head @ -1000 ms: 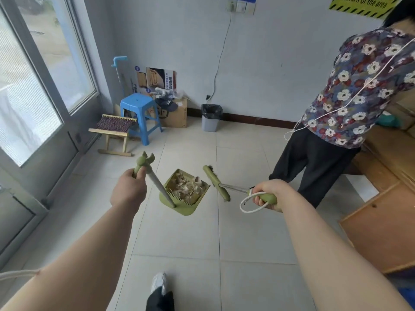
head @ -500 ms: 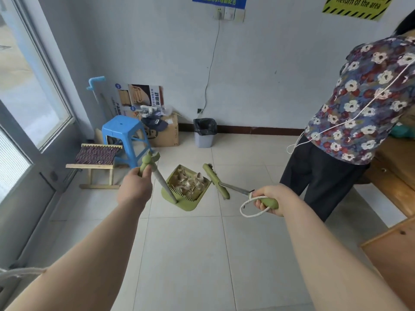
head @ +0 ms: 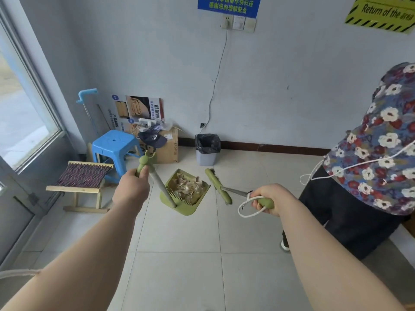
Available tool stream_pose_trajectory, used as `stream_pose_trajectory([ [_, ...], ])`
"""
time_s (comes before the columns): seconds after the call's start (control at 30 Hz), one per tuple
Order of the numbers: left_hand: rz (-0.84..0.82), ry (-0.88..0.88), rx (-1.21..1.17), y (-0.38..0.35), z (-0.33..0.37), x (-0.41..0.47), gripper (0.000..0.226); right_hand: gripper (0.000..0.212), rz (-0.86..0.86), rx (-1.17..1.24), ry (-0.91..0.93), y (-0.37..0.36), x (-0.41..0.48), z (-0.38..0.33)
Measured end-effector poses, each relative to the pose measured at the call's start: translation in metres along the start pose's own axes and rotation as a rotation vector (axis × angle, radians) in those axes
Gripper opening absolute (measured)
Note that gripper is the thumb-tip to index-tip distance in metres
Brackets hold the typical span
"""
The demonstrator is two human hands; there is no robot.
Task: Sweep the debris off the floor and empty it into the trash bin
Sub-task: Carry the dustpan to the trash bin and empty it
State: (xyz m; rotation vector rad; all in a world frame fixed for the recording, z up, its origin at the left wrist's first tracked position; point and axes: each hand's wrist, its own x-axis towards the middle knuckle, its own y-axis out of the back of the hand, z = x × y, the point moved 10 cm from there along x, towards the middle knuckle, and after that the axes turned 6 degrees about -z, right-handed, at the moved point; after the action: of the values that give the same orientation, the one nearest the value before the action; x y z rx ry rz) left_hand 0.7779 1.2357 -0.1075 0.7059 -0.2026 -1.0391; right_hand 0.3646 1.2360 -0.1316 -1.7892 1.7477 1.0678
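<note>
My left hand point(head: 131, 191) grips the green top of a long-handled dustpan point(head: 188, 208), held off the floor. The green pan carries a heap of pale debris point(head: 186, 187). My right hand point(head: 269, 198) holds the green handle of a small broom point(head: 217, 185), whose head points up and left beside the pan; a white cord loop hangs from the handle. The grey trash bin point(head: 206, 151) with a black liner stands against the far wall, just beyond the pan and broom.
A blue plastic stool point(head: 114, 146), a woven folding stool point(head: 83, 178) and a cardboard box point(head: 168, 144) stand at the left near the glass door. A person in a floral shirt point(head: 377, 158) stands at the right. Tiled floor lies between me and the bin.
The view has moved closer to the far wall, so the bin, stools and box appear larger and nearer. Both hands keep their grips; dustpan and broom stay level in front of me.
</note>
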Motion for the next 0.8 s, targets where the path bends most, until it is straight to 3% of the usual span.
stream_pose_trajectory([
  [0.43, -0.017, 0.067, -0.09, -0.087, 0.077, 0.149, 0.037, 0.024, 0.041, -0.014, -0.042, 0.044, 0.128, -0.131],
  [0.8, -0.151, 0.04, -0.097, -0.131, 0.154, 0.316, 0.05, 0.028, 0.164, 0.076, -0.038, 0.047, 0.215, -0.252],
])
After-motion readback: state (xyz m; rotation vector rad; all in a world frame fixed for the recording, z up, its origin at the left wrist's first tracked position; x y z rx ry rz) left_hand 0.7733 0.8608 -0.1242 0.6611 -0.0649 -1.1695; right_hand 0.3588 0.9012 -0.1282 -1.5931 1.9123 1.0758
